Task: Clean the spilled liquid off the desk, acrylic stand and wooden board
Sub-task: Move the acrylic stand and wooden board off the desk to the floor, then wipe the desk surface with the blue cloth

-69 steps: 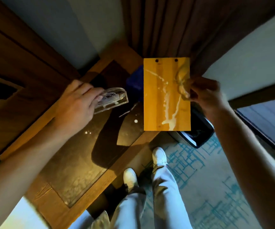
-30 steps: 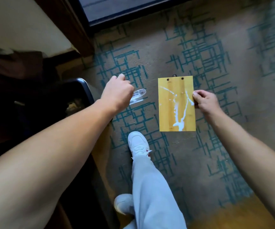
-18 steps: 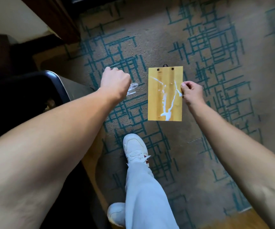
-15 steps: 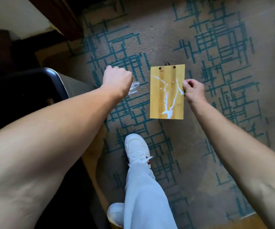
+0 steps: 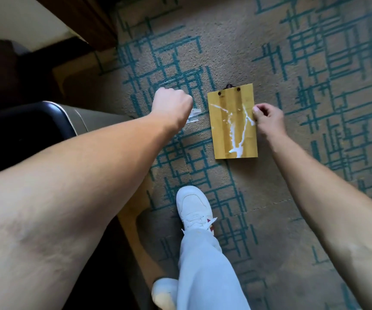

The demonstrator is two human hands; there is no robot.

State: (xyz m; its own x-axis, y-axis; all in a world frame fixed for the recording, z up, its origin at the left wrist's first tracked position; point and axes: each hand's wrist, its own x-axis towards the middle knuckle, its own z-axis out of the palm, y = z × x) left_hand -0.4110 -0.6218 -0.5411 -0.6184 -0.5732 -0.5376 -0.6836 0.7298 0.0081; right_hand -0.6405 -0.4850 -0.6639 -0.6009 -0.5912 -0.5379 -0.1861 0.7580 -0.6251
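- At far left a dark bin [image 5: 46, 121] with a pale rim stands on the floor, partly hidden behind the left forearm.
- Above it, a dark wooden edge [image 5: 86, 21] and a cream wall surface fill the upper left corner.
- The left hand [image 5: 172, 106] is held out over the carpet [image 5: 314, 198], back of the hand up, fingers curled into a fist around the acrylic stand [image 5: 194, 115]; only a small clear corner of the stand shows past the knuckles, the rest is hidden.
- Just right of that, apart from the left hand, the wooden board [image 5: 233, 123] is held flat-on to the camera above the carpet, its two dark rivets and hook at the top.
- White spilled liquid [image 5: 236, 133] runs down the board's face in branching streaks and pools near the bottom edge.
- The right hand [image 5: 269, 118] pinches the board's right edge, thumb on the front, the other fingers curled.
- Below, a white shoe [image 5: 194, 206] and a pale blue trouser leg [image 5: 205, 269] stand on the beige, teal-lined carpet.
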